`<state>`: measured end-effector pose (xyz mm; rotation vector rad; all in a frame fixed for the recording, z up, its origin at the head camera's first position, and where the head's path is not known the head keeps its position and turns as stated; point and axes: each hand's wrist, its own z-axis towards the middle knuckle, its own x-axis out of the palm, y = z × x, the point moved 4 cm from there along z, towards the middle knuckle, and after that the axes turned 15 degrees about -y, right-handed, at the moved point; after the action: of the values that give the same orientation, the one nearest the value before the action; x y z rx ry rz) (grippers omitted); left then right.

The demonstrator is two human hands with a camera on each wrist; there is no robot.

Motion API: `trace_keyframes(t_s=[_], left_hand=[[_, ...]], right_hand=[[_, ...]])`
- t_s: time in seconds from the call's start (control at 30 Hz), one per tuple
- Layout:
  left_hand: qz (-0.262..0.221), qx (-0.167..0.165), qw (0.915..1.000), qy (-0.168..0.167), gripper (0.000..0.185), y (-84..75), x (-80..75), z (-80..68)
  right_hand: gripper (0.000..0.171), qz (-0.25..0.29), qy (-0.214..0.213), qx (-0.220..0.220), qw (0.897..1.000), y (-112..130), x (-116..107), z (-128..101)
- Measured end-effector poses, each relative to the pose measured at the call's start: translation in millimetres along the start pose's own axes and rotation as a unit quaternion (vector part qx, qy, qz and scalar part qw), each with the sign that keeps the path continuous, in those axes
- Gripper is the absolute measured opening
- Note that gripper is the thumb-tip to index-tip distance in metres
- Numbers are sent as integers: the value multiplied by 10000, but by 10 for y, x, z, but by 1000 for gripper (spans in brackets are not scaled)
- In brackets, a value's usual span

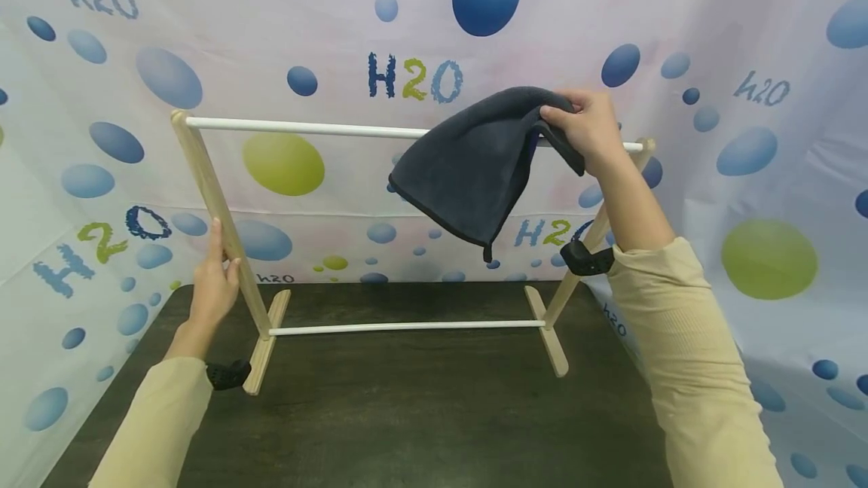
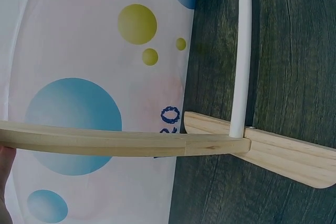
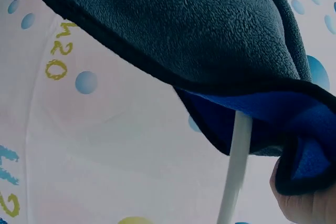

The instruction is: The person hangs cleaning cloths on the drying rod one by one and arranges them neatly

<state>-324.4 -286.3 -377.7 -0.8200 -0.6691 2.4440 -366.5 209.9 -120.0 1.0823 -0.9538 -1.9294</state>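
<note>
**Dark cloth held at the top rail of a wooden rack**

In the head view, the right hand (image 1: 590,130) sits in the upper right of the frame, fingers curled around one edge of a dark grey fleece cloth (image 1: 475,164). The cloth hangs down and to the left from that grip, in front of the white top rail (image 1: 291,127) of a wooden drying rack (image 1: 217,202); its lowest corner ends in a small tag near the centre of the frame. The right wrist view shows the cloth filling the upper part of the frame, grey on the outside with a blue inner face (image 3: 262,116) and a dark bound edge, the white rail running up beneath it.

The left hand (image 1: 213,285) is at the left of the frame, fingers fairly straight and resting against the rack's left wooden upright, thumb on its near side. The left wrist view shows that upright crossing the frame, meeting the wooden foot (image 2: 286,150) where the lower white rail (image 2: 242,51) joins it; only a sliver of the hand shows at the left edge.

The rack stands on a dark wood-grain table (image 1: 420,413). Both arms wear beige sleeves (image 1: 692,367).

Behind, a pale backdrop (image 1: 780,247) with blue and green bubbles carries the writing "H2O" several times: boldly at top centre, and smaller at upper left, upper right, left and behind the cloth.
</note>
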Motion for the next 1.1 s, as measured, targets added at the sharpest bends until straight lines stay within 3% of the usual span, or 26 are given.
trace_keyframes(t_s=[0.3, 0.53, 0.6, 0.67, 0.8, 0.87, 0.97, 1.1], left_hand=[[13, -99, 9999, 27, 77, -10, -11, 2], [-115, -185, 9997, -87, 76, -58, -23, 16], [-207, -231, 9989, -345, 73, -102, -29, 23], [-419, -181, 9953, -850, 67, -167, -37, 31], [-818, 309, 9765, -1972, 54, -390, -24, 27], [-1031, 538, 9687, -2192, 51, -540, 27, 15], [-1379, 620, 9702, -1894, 49, -791, 156, -7], [-1915, 274, 9791, -626, 49, -1134, 374, -61]], right_hand=[[41, -202, 217, -12, 9996, -113, -12, -50], [39, -202, 121, -73, 9997, -122, -19, -56], [39, -226, 101, -70, 9997, -120, -16, -56], [39, -247, 92, -62, 9996, -119, -13, -56], [37, -235, 87, -11, 9997, -132, -8, -54], [36, -211, 93, -2, 9997, -144, -9, -56], [35, -144, 101, 1, 9998, -156, -11, -57], [34, -144, 46, -41, 9999, -166, -1, -64]])
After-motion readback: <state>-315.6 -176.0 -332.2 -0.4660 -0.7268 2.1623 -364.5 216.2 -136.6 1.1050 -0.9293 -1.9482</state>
